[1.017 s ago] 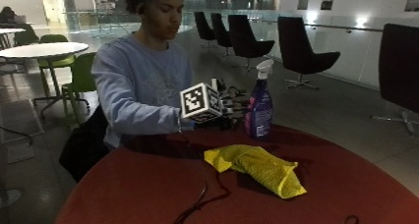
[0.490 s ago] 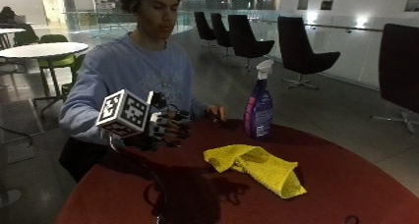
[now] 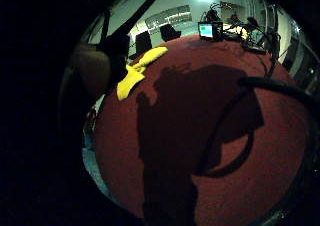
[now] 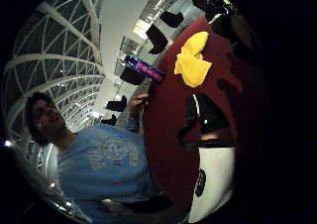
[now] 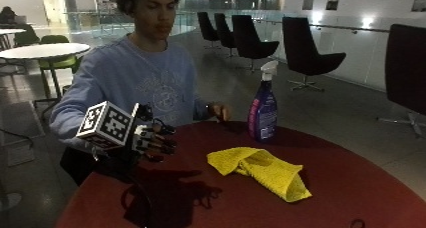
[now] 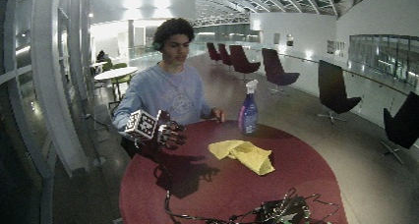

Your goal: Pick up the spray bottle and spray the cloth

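The round red table (image 5: 373, 188) carries everything here. A person sits at its far edge, and their bare hand (image 5: 218, 112) rests on the table edge near the bottle. The yellow cloth (image 5: 263, 170) lies crumpled near the middle of the table, nothing on it. The spray bottle (image 5: 263, 110), purple with a white trigger head, stands upright near the far edge, just beyond the cloth and apart from it. The gloved right hand (image 5: 152, 140) hangs in the air over the table's near-left part, well apart from both bottle and cloth; its fingers (image 5: 163, 144) look loosely curled and hold nothing. Both palm views agree: they show only table surface, shadow and the distant cloth, with no object close to the palm.

The pick-up has not begun, as far as these views tell. The likely trouble is the reach: the bottle is tall and narrow, so a sideways brush from the glove could tip it toward the table edge. A grasp too low on the body would leave the trigger out of finger reach, and a nozzle aimed off the cloth would wet the table instead
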`<state>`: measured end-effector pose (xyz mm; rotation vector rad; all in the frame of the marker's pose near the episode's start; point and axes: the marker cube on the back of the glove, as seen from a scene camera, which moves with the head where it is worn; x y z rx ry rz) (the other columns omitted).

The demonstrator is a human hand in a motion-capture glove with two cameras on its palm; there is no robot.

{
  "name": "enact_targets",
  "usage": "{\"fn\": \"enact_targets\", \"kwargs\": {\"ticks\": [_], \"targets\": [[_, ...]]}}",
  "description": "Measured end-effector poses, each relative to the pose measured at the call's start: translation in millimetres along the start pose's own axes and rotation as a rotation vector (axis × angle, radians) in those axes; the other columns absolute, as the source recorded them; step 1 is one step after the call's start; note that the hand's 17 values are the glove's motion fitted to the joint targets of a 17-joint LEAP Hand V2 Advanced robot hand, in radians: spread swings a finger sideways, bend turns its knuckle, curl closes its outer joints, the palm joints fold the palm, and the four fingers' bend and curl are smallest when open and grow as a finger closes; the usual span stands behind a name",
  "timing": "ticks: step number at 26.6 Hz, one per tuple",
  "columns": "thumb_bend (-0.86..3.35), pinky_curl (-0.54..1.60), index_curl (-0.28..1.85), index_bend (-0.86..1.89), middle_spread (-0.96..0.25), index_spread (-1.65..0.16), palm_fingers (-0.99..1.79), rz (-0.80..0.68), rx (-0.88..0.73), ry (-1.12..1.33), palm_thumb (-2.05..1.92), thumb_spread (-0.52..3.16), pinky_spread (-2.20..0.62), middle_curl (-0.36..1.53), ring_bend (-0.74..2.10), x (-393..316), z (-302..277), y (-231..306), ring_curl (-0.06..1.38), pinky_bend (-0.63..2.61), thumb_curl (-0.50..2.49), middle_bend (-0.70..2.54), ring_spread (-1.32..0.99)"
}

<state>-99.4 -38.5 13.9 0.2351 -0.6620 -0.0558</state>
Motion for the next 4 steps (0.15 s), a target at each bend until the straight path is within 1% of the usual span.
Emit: {"fn": "enact_targets", "kwargs": {"ticks": [4], "targets": [[-0.02, 0.34, 0.2, 0.11, -0.08, -0.34, 0.86, -0.006, -0.017, 0.005, 0.89, 1.01, 0.11, 0.43, 0.49, 0.2, 6.6, 1.0, 0.36, 0.27, 0.52, 0.33, -0.07]]}}
